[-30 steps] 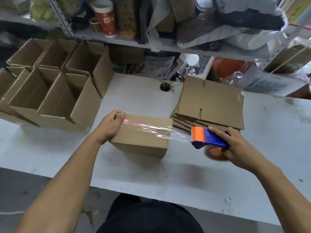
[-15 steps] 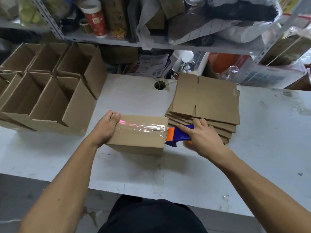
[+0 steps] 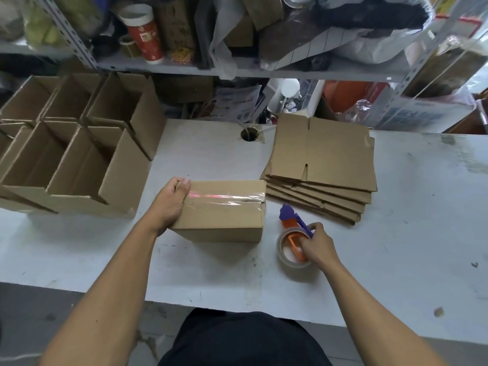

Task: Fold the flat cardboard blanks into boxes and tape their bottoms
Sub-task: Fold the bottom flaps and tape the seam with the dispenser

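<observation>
- Taped box (image 3: 221,210) lies on the worktop (image 3: 396,233), long axis left to right, directly under the left hand (image 3: 169,204), which grips its left end.
- Right hand (image 3: 315,244) grips the tape dispenser (image 3: 294,239), just right of the box.
- Flat blanks (image 3: 322,165) are stacked beyond; finished boxes (image 3: 79,154) crowd the left.

You see soft, even light, pink glare on the tape (image 3: 224,198), and shelves (image 3: 237,71) bowed at the edges.
</observation>
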